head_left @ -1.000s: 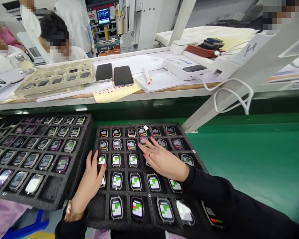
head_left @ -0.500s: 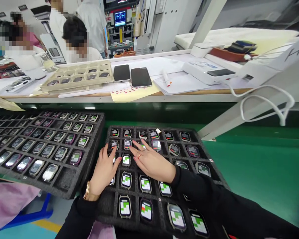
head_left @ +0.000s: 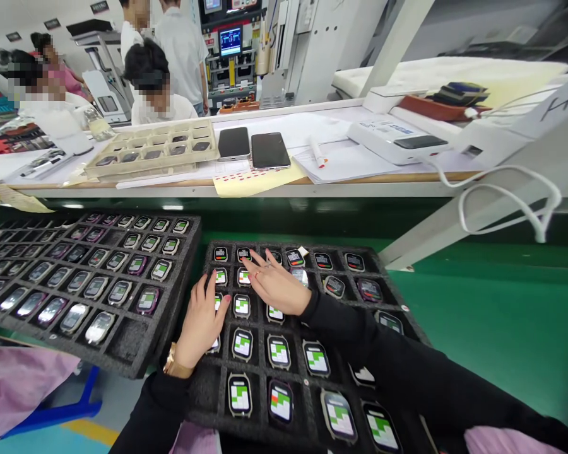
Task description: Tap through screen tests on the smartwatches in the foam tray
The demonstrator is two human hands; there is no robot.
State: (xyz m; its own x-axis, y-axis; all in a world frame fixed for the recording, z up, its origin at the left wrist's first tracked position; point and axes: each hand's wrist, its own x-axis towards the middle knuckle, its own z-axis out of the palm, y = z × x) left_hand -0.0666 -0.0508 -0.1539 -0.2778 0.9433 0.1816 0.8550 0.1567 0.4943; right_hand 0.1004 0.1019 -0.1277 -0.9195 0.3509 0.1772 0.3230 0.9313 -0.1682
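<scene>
A black foam tray (head_left: 305, 403) with square pockets lies in front of me, filled with smartwatch bodies without straps. Many screens show green and white blocks, like this smartwatch (head_left: 242, 343); those in the far row show dark screens with text. My left hand (head_left: 202, 318) rests over the left column, fingers spread, its fingertips at a smartwatch (head_left: 221, 276) in the second row. My right hand (head_left: 278, 282) reaches in from the right with fingers stretched out. Its fingertips are by a far-row smartwatch (head_left: 243, 254). Neither hand grips anything, and my right hand covers some watches.
A second foam tray (head_left: 137, 362) of smartwatches lies at the left. Beyond stands a bench (head_left: 331, 187) with two phones (head_left: 270, 150), a cream plastic tray (head_left: 156, 165), a marker (head_left: 319, 153) and a white device (head_left: 395, 141). A slanted post (head_left: 435, 221) rises at right. People are behind the bench.
My right hand has moved away from me, from the second row to the far row. Two second-row screens under my fingers turned from text to green and white blocks. The view shifted slightly.
</scene>
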